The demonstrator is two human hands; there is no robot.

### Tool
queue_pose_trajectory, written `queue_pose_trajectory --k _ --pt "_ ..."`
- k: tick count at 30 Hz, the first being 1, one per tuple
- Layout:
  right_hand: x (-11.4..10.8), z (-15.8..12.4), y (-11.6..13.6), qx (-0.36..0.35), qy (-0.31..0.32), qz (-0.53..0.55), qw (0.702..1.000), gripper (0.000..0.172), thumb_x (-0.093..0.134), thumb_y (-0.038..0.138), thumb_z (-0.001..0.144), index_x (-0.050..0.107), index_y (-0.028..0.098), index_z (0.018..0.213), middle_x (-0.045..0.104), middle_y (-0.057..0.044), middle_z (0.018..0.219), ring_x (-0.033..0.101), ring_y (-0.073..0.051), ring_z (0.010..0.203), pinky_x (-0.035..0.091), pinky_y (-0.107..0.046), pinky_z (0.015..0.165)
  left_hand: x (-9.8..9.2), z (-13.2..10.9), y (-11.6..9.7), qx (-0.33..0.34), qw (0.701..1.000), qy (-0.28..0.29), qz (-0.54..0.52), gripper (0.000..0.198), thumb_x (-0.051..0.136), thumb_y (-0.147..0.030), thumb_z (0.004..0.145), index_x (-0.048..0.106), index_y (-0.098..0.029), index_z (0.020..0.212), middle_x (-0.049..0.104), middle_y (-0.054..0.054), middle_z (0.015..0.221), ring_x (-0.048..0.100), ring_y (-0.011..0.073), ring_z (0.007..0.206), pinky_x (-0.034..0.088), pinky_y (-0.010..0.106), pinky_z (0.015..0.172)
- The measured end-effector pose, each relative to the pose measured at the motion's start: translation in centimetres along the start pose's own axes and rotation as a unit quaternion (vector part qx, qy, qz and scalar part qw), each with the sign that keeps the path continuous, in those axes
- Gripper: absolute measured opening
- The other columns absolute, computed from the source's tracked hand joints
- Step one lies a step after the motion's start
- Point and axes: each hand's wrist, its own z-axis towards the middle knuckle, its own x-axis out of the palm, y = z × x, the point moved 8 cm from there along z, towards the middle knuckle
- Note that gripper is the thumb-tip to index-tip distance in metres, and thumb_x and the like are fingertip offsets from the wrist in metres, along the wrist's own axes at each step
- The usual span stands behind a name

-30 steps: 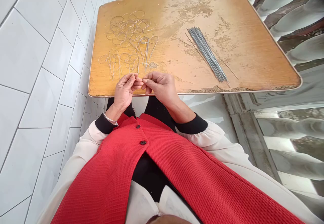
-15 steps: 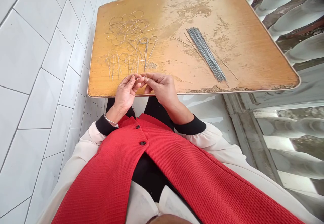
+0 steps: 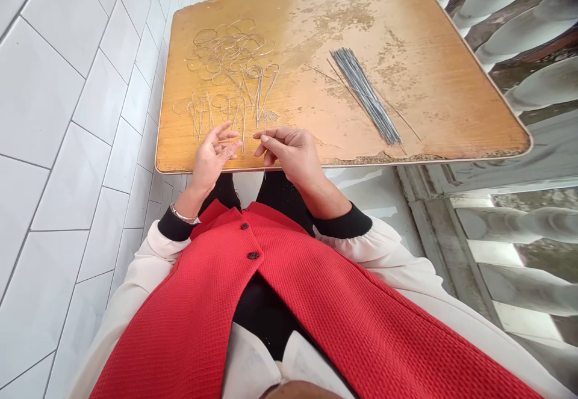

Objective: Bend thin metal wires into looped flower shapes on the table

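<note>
My right hand [image 3: 291, 149] hovers at the near edge of the worn wooden table [image 3: 433, 104], thumb and forefinger pinched on a thin wire [image 3: 264, 157] that hangs down past the edge. A little to its left, my left hand [image 3: 211, 155] has its fingers spread, and another thin wire piece [image 3: 244, 131] shows between thumb and fingertips; whether it is gripped is unclear. Just beyond both hands lies a pile of bent wire loops [image 3: 230, 68]. A bundle of straight grey wires [image 3: 368, 95] lies on the table to the right.
A white tiled wall [image 3: 67, 116] runs along the left side of the table. To the right stands a row of pale balusters [image 3: 533, 38]. My red vest and cream sleeves fill the lower part of the view.
My hands were pressed together at the fingertips; now the left hand has pulled away to the left and spread its fingers. The right hand keeps its pinch on the wire.
</note>
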Motion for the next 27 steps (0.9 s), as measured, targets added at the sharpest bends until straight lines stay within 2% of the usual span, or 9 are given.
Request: queue_pose_trajectory --k 4,6,8,11,13,16,19,24,27 --pt "0.3 0.0 0.1 0.012 0.016 0.017 1.0 0.012 0.075 0.025 0.084 0.074 0.014 0.083 0.067 0.0 0.059 0.05 -0.006 0.039 0.038 -0.019 0.04 -0.8 0.6 -1.8 0.084 0.99 0.018 0.111 0.062 0.086 -0.028 0.074 0.063 -0.034 0.132 0.062 0.006 0.138 0.065 0.022 0.122 0.057 0.032 0.094" --pt "0.6 0.0 0.0 0.017 0.03 0.028 0.999 0.014 0.077 0.027 0.083 0.073 0.014 0.08 0.066 0.0 0.058 0.048 -0.005 0.039 0.037 -0.019 0.04 -0.5 0.6 -2.8 0.125 0.979 0.033 0.156 0.058 0.085 -0.03 0.075 0.066 -0.035 0.128 0.058 0.005 0.144 0.063 0.0237 0.126 0.057 0.032 0.094" --pt "0.8 0.0 0.0 0.019 0.04 0.037 0.998 0.015 0.077 0.028 0.083 0.073 0.014 0.079 0.065 0.001 0.057 0.047 -0.005 0.038 0.037 -0.019 0.04 -0.1 0.4 -3.5 0.151 0.97 0.051 0.182 0.042 0.084 -0.032 0.076 0.072 -0.034 0.116 0.057 0.003 0.145 0.062 0.0246 0.127 0.056 0.034 0.097" --pt "0.9 0.0 0.0 0.019 0.046 0.049 0.998 0.015 0.077 0.027 0.083 0.073 0.014 0.078 0.064 0.001 0.057 0.047 -0.005 0.038 0.036 -0.019 0.04 0.2 0.2 -3.9 0.148 0.971 0.06 0.178 0.017 0.084 -0.027 0.077 0.077 -0.027 0.093 0.062 0.004 0.139 0.062 0.0247 0.127 0.05 0.04 0.109" --pt "1.0 0.0 0.0 0.019 0.05 0.053 0.997 0.015 0.077 0.028 0.083 0.073 0.015 0.078 0.065 0.001 0.057 0.047 -0.005 0.038 0.036 -0.019 0.04 0.1 0.3 -3.9 0.131 0.977 0.048 0.159 0.01 0.083 -0.02 0.078 0.077 -0.024 0.084 0.065 0.005 0.134 0.062 0.0241 0.128 0.045 0.041 0.115" --pt "1.1 -0.1 -0.1 0.021 0.057 0.055 0.997 0.016 0.078 0.03 0.083 0.073 0.015 0.079 0.065 0.001 0.058 0.047 -0.005 0.039 0.036 -0.019 0.04 -0.1 0.4 -4.1 0.099 0.987 0.03 0.12 0.013 0.082 -0.013 0.076 0.075 -0.023 0.078 0.068 0.004 0.129 0.061 0.0241 0.131 0.042 0.043 0.118" --pt "1.0 -0.2 -0.1 0.022 0.056 0.057 0.997 0.016 0.078 0.031 0.082 0.074 0.015 0.082 0.065 0.002 0.058 0.046 -0.005 0.039 0.036 -0.019 0.04 0.0 0.4 -4.8 0.082 0.992 0.026 0.088 0.017 0.083 -0.009 0.073 0.071 -0.021 0.071 0.066 0.003 0.134 0.059 0.0256 0.134 0.042 0.046 0.118" --pt "1.3 -0.2 0.0 0.014 0.056 0.082 0.995 0.022 0.078 0.032 0.081 0.073 0.016 0.096 0.066 0.002 0.058 0.046 -0.005 0.039 0.035 -0.02 0.04 1.1 -0.3 -6.0 0.124 0.987 0.043 0.095 0.017 0.083 -0.011 0.073 0.069 -0.019 0.07 0.06 0.004 0.144 0.051 0.0279 0.144 0.042 0.047 0.118" --pt "1.5 -0.3 -0.3 0.014 0.053 0.097 0.994 0.026 0.078 0.035 0.08 0.073 0.018 0.099 0.066 0.003 0.06 0.047 -0.006 0.04 0.036 -0.021 0.04 1.5 -0.8 -5.5 0.145 0.983 0.029 0.106 0.013 0.081 -0.016 0.078 0.069 -0.019 0.072 0.061 0.006 0.143 0.05 0.0278 0.145 0.041 0.045 0.12"
